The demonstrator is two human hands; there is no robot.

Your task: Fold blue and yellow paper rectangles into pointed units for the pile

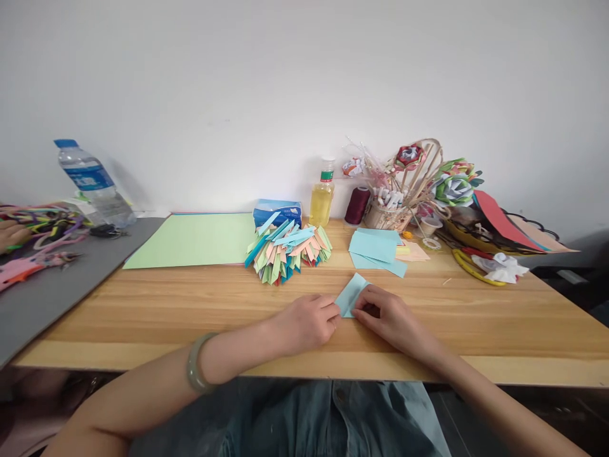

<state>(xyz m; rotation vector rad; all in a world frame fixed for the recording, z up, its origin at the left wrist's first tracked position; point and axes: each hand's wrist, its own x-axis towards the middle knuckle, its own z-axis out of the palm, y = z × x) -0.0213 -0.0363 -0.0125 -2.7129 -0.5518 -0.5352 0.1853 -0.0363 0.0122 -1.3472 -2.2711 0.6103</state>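
Observation:
A light blue piece of paper (351, 294) lies on the wooden table in front of me, and it looks folded. My left hand (311, 322), fingers curled together, grips its lower left edge. On the other side, my right hand (387, 315) pinches the right edge between thumb and fingers. Just beyond are loose light blue paper sheets (375, 246) in a small overlapping stack. Left of these sits a heap of folded paper pieces (288, 252) in green, blue, peach and red. My fingers hide part of the paper's edges.
Behind the heap stand a tissue pack (277, 211) and a bottle of yellow liquid (322, 198). A thread spool (357, 205) and a basket (387, 217) of sticks and paper flowers are further right. Green paper (195, 241) lies left; another person's hand (13, 235) is at far left.

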